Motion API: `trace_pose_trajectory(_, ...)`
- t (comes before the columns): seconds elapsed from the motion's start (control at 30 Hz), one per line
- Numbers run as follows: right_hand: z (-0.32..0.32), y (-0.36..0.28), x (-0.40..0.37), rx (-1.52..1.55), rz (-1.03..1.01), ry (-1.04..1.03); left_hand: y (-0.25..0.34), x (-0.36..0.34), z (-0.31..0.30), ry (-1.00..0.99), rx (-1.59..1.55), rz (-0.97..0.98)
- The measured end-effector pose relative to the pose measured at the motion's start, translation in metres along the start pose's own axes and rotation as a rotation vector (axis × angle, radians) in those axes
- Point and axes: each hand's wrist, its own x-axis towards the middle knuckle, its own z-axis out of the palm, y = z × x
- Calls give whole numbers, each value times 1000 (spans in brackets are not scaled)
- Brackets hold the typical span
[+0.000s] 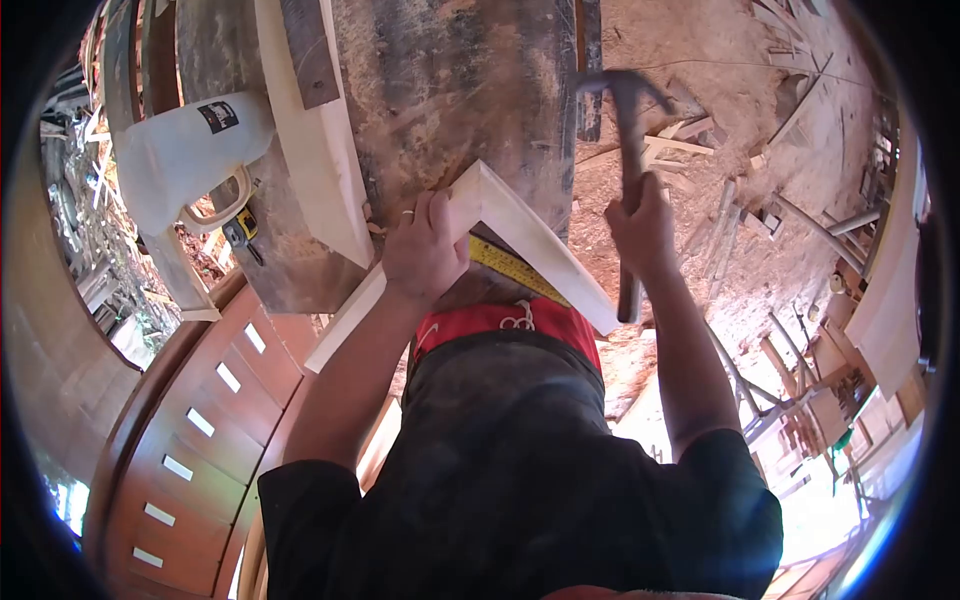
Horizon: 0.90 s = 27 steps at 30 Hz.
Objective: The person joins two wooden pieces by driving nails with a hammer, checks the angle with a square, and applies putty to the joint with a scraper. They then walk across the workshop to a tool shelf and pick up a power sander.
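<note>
My left hand [425, 248] is closed around one arm of an L-shaped wooden frame corner [545, 245], whose mitred joint points away from me on the workbench. A claw hammer [628, 130] is raised in my right hand [643, 228], to the right of the frame corner, its head upward in the view and slightly blurred. Inside the angle of the corner lies a yellow measuring tape or rule [515, 268], partly hidden by the wood.
The worn workbench [450, 90] bears a pale board [310, 130] at left. Beside it lie a translucent plastic jug [190, 150] and a small yellow-black tool [240, 228]. Wood scraps [680, 145] litter the dirt floor at right. A panelled brown door [200, 440] stands at lower left.
</note>
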Motion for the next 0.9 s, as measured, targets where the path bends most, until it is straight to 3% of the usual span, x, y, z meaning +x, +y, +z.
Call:
trace_pose_trajectory(0.07,17,9,-20,-190,-146,-227,-5,1,3,57,-2,38)
trace_pose_trajectory(0.23,0,20,-11,-196,-212,-105,-6,-8,1,20,6,32)
trace_pose_trajectory(0.33,-9,18,-4,27,-156,186,-4,-3,1,-22,-3,13)
trace_pose_trajectory(0.4,-22,-4,-3,349,111,212,-5,-4,1,-56,6,-1)
trace_pose_trajectory(0.47,-9,-7,-5,421,182,245,-5,-4,1,11,-4,25)
trace_pose_trajectory(0.53,28,32,-16,-143,-142,-14,-6,-3,2,60,-10,33)
trace_pose_trajectory(0.57,23,11,-40,-153,-285,-165,-7,-4,3,72,-13,32)
trace_pose_trajectory(0.6,21,6,-42,-168,-175,-211,-7,-7,4,77,-18,36)
trace_pose_trajectory(0.7,6,3,-31,-213,-242,-116,-8,-7,3,10,-6,15)
trace_pose_trajectory(0.83,-6,-4,-19,-20,-179,138,-5,-6,-1,-4,-42,-1)
trace_pose_trajectory(0.9,-18,-13,-14,195,24,191,-7,-7,0,22,-64,6)
